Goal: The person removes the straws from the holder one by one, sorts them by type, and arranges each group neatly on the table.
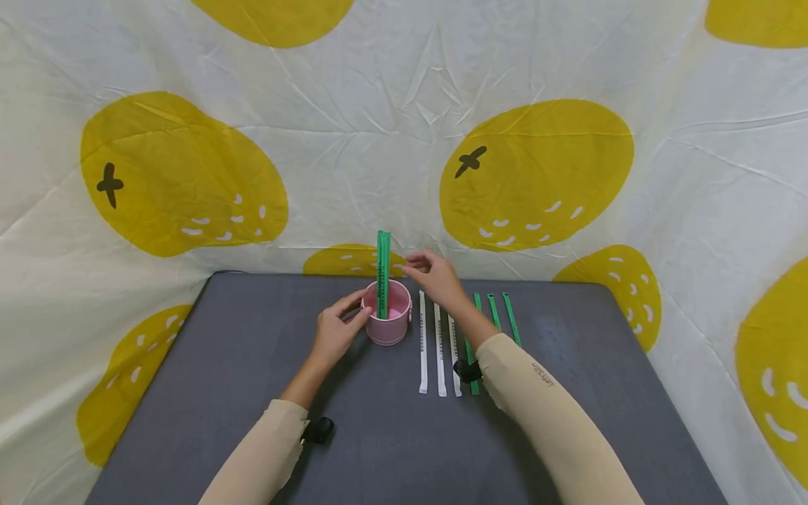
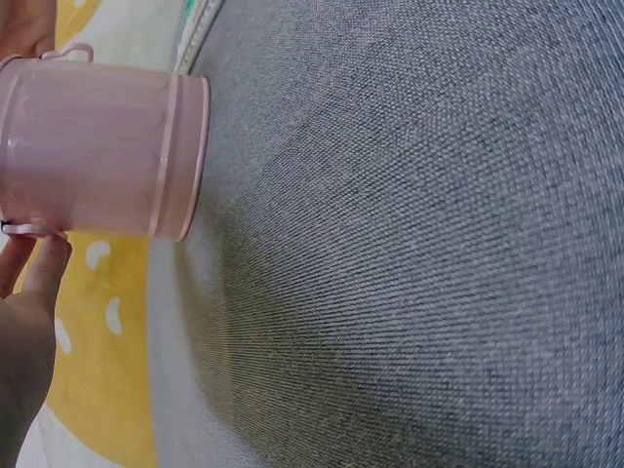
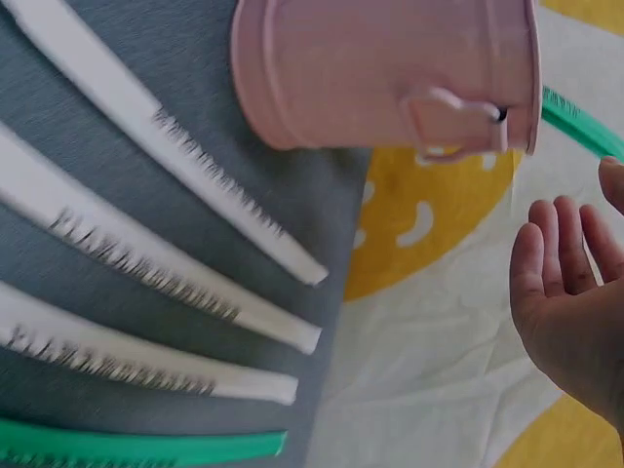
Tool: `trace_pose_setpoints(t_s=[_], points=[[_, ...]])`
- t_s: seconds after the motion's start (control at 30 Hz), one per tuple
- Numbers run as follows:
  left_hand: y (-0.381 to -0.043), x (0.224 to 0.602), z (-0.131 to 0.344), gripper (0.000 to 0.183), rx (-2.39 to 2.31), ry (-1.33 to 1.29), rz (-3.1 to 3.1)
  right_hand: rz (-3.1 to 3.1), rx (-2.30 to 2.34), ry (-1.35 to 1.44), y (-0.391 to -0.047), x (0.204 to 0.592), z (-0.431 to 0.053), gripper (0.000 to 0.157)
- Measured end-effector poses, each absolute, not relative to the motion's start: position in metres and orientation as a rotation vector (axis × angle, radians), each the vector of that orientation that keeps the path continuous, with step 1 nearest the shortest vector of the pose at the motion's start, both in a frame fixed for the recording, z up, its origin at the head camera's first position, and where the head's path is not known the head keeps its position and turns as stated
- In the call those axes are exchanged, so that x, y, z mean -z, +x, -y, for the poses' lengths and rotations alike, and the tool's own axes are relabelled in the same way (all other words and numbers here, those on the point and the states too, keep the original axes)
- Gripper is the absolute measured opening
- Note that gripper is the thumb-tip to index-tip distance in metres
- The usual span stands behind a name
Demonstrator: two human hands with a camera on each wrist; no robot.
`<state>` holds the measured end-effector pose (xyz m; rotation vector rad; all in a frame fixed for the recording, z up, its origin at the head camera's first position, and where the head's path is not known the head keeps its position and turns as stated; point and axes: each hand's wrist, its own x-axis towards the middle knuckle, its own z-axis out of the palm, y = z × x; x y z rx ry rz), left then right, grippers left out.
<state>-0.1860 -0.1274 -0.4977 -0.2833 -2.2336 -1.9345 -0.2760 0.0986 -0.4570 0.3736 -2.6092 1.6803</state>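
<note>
A small pink bucket [image 1: 387,332] stands upright on the table, with green straw-like wrapped sticks [image 1: 384,270] rising out of it. My left hand [image 1: 334,330] holds the bucket by its left side, thumb near the front of the rim. In the left wrist view, fingertips touch the small handle loop on the bucket's wall [image 2: 93,146]. Just right of the bucket and above its rim, my right hand [image 1: 438,282] hovers with loosely bent fingers. The right wrist view shows that hand [image 3: 575,302] apart from the bucket, its visible fingers holding nothing.
Three white wrapped sticks [image 1: 423,351] lie side by side right of the bucket. Beyond them lie three green ones [image 1: 512,319], partly hidden by my right arm. The dark grey table [image 1: 252,358] ends at a yellow-patterned white cloth [image 1: 353,175] hanging behind.
</note>
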Motion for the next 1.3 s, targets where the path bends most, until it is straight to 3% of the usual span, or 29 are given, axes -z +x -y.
trace_pose_setpoints(t_s=[0.57, 1.3], points=[[-0.185, 0.497, 0.130, 0.043, 1.889, -0.296, 2.266, 2.613, -1.663, 0.292, -0.284, 0.454, -0.056, 0.033], [-0.186, 0.499, 0.127, 0.043, 1.847, -0.307, 2.277, 2.600, -1.584, 0.366, -0.282, 0.453, -0.056, 0.023]])
